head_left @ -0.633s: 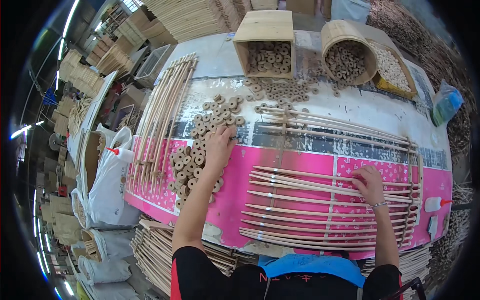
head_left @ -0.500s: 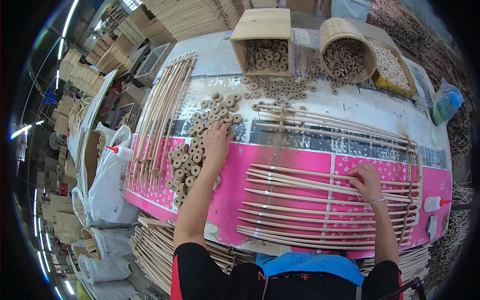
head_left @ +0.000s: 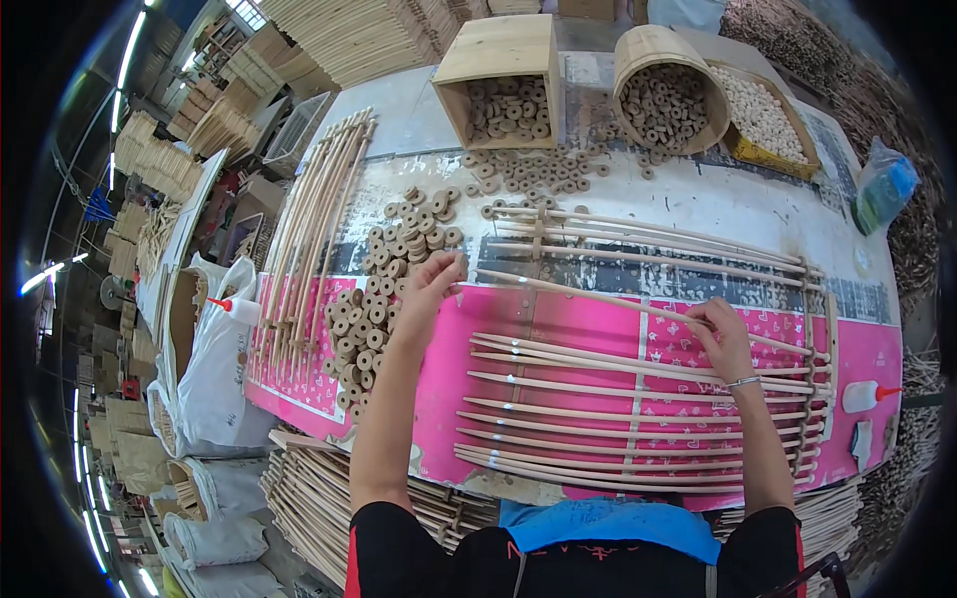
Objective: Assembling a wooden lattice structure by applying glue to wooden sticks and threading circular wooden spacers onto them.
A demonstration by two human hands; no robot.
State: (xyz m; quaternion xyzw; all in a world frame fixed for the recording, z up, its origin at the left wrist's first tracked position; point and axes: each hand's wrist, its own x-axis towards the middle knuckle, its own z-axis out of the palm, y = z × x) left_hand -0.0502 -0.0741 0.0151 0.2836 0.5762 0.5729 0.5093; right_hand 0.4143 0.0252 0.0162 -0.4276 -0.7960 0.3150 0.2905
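Observation:
My right hand (head_left: 723, 337) pinches a thin wooden rod (head_left: 588, 291), lifted and tilted so its free tip points toward my left hand. The rod's other end is at the row of wooden rings (head_left: 815, 419) on the right. My left hand (head_left: 431, 286) is closed, fingertips pressed together just beside that tip; whatever they hold is hidden. Next to it lies a pile of small wooden rings with centre holes (head_left: 384, 284). Several more rods (head_left: 558, 411) lie side by side nearer me, their right ends in the rings. Farther off, another group of rods (head_left: 658, 261) passes through rings.
A bundle of rods (head_left: 314, 239) lies at the left of the table. At the back are a wooden box of rings (head_left: 503, 40), a round wooden tub (head_left: 638, 58) and a tray of pale beads (head_left: 763, 115). White glue bottles (head_left: 859, 397) stand at both sides.
My left hand has lifted from the ring pile and moved to the rod's tip. My right hand has raised one rod away from the others, toward the far side.

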